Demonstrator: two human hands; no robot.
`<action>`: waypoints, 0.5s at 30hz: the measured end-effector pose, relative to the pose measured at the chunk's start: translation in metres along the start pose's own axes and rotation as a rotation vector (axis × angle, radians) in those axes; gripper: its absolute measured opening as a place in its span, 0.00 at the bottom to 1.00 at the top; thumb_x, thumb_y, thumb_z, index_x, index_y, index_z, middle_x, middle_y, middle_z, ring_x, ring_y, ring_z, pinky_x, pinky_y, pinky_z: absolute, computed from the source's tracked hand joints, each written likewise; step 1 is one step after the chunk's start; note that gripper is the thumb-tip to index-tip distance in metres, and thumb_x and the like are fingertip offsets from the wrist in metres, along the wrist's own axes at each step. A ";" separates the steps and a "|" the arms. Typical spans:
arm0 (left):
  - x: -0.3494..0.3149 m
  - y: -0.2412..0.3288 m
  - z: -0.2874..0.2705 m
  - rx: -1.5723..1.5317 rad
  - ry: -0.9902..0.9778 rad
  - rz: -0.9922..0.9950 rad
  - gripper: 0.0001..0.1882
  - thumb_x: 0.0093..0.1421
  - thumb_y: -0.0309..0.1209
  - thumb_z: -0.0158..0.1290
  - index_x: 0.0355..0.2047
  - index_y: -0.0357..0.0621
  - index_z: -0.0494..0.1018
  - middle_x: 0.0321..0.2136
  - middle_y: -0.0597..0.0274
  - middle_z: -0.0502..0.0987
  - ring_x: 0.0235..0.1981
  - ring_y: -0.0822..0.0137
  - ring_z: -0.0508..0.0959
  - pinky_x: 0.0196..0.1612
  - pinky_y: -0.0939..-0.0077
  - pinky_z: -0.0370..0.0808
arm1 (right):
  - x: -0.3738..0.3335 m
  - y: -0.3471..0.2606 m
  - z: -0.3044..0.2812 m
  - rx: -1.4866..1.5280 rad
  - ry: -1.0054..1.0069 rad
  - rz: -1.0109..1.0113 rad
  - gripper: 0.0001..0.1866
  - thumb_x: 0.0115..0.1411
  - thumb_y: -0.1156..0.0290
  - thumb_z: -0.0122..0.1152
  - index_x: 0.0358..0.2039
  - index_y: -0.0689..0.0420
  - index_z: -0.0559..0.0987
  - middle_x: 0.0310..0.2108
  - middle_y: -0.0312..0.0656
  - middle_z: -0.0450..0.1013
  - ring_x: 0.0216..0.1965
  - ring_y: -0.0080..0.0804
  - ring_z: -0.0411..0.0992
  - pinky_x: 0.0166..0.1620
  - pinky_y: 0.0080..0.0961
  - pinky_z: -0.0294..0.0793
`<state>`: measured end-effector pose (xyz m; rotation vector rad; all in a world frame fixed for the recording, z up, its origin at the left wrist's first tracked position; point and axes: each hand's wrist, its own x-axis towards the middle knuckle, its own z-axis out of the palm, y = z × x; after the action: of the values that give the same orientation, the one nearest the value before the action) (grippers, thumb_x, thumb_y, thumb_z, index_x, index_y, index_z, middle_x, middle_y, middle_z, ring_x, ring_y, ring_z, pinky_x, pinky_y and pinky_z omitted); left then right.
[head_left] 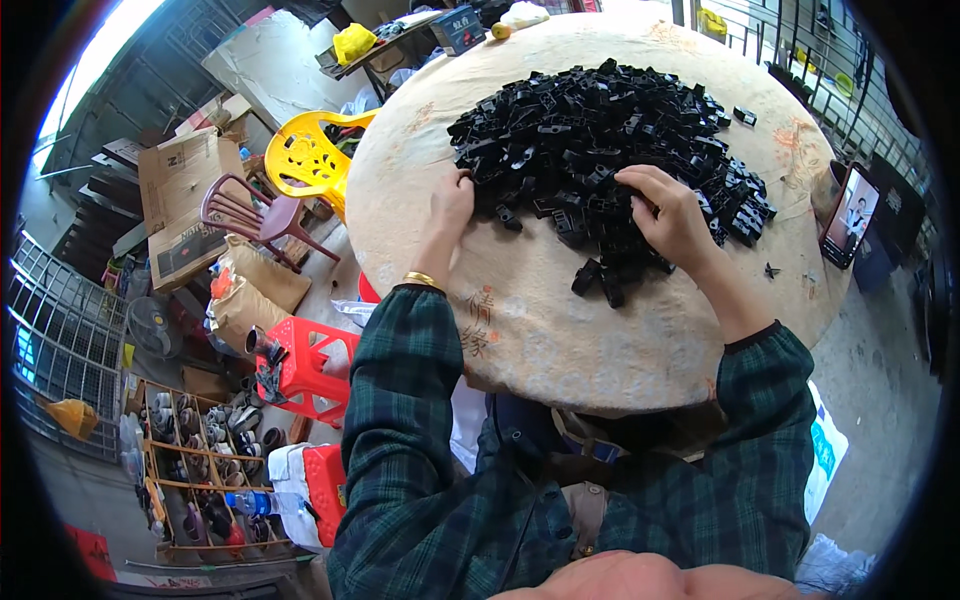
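A large heap of small black plastic parts (pixel 590 130) lies on the round table in front of me. My left hand (pixel 453 205) is at the heap's left edge, its fingers curled in; what they hold, if anything, is hidden. Over the front right of the heap, my right hand (pixel 668 212) has its fingers bent and its thumb apart from them, with no part visible between. Several loose black parts (pixel 600 282) lie in front of the heap, nearer to me. One single black part (pixel 744 116) sits apart at the far right.
A beige patterned cloth covers the table (pixel 560 345). At its right edge a phone (pixel 851 216) stands propped. Left of the table are a yellow chair (pixel 303 150), a purple chair (pixel 262 215), a red stool (pixel 308 370) and a shoe rack (pixel 205 450).
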<state>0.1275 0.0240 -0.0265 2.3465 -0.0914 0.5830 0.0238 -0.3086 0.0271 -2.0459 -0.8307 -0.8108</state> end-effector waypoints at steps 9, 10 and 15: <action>-0.023 0.049 0.012 -0.326 0.120 -0.088 0.12 0.52 0.23 0.51 0.37 0.36 0.75 0.31 0.52 0.79 0.33 0.62 0.79 0.40 0.73 0.73 | 0.000 0.000 0.002 0.081 0.019 0.182 0.12 0.54 0.81 0.56 0.41 0.64 0.75 0.35 0.46 0.75 0.31 0.26 0.75 0.36 0.17 0.73; -0.025 0.055 0.010 -0.329 0.122 -0.085 0.12 0.52 0.23 0.51 0.37 0.36 0.75 0.31 0.52 0.79 0.33 0.62 0.79 0.40 0.73 0.73 | 0.000 -0.001 0.002 0.087 0.015 0.225 0.11 0.55 0.80 0.56 0.41 0.64 0.75 0.34 0.44 0.76 0.30 0.23 0.74 0.35 0.16 0.73; -0.037 0.103 -0.001 -0.317 0.076 0.062 0.10 0.54 0.22 0.52 0.37 0.36 0.76 0.30 0.58 0.80 0.30 0.70 0.78 0.37 0.79 0.73 | 0.000 0.000 0.000 0.138 0.127 0.234 0.11 0.54 0.75 0.61 0.39 0.62 0.76 0.25 0.41 0.74 0.22 0.20 0.69 0.28 0.15 0.70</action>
<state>0.0712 -0.0557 0.0226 2.0181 -0.2068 0.6367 0.0236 -0.3087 0.0275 -1.9054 -0.5494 -0.7236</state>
